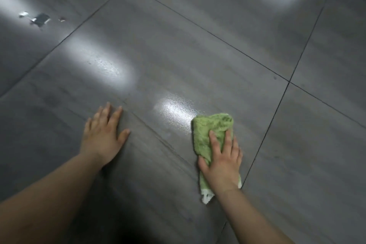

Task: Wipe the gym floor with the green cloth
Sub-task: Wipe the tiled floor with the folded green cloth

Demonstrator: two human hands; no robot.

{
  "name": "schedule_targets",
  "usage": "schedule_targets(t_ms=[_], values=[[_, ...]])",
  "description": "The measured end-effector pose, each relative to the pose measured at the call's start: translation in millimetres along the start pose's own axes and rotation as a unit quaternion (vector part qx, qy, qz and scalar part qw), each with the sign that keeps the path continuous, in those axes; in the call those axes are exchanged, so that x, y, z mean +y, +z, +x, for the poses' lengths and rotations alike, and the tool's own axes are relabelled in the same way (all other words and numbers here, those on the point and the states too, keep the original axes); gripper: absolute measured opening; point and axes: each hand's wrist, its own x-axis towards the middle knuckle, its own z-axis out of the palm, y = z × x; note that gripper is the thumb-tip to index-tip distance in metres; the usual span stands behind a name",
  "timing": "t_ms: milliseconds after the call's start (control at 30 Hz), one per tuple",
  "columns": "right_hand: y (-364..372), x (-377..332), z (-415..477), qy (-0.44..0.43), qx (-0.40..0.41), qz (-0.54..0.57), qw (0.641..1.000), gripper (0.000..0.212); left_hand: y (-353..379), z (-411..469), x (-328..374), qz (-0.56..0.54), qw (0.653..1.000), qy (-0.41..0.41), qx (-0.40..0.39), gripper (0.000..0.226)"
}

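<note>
while left hand [103,136] lies spread on floor [178,55], spread right hand [221,160] presses green cloth [206,130].

- One head-worn camera is looking forward and steeply down onto the grey tiled floor [198,61], from close above it.
- The wide-angle lens is taking in several tiles, with the tile joints [208,32] running diagonally across the frame.
- The left hand [103,136] and right hand [221,162] are reaching in from the bottom edge and sitting in the lower half.
</note>
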Motion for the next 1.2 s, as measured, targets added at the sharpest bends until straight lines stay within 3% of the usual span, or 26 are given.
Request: schedule_targets(t_ms=[100, 167, 300, 433, 633, 733, 833, 1033, 1200], values=[[-3, -14, 4, -0.1, 0.009, 0.004, 0.995, 0.072, -3, -13, -25, 0.023, 0.999, 0.001, -0.042, 0.062], [-7, -20, 5, -0.131, -0.02, 0.013, 0.991, 0.078, -10, -15, -34, 0.031, 0.998, 0.019, -0.059, 0.075], [-23, -35, 7, -0.104, -0.063, 0.072, 0.99, 0.058, -29, -4, -53, -0.005, 0.999, 0.007, -0.044, 0.078], [-54, -55, 12, -0.074, -0.053, 0.087, 0.992, 0.061, -63, 16, -89, 0.009, 0.998, 0.009, -0.063, 0.052], [-162, -126, 28, -0.039, -0.053, 0.04, 0.997, 0.079, -147, 25, -147, -0.033, 0.997, -0.027, -0.062, 0.045], [-213, -168, 40, -0.075, -0.081, -0.004, 0.994, 0.095, -179, 17, -179, -0.072, 0.993, -0.074, -0.061, 0.045], [-241, -209, 67, -0.117, -0.105, -0.038, 0.987, 0.091, -187, 16, -208, -0.103, 0.984, -0.135, -0.048, 0.044], [-216, -271, 162, -0.131, -0.062, 0.002, 0.989, 0.058, -176, 47, -242, -0.139, 0.968, -0.209, -0.018, 0.049], [-153, -318, 232, -0.092, -0.007, 0.099, 0.991, 0.059, -158, 86, -265, -0.177, 0.953, -0.244, 0.016, 0.059]])
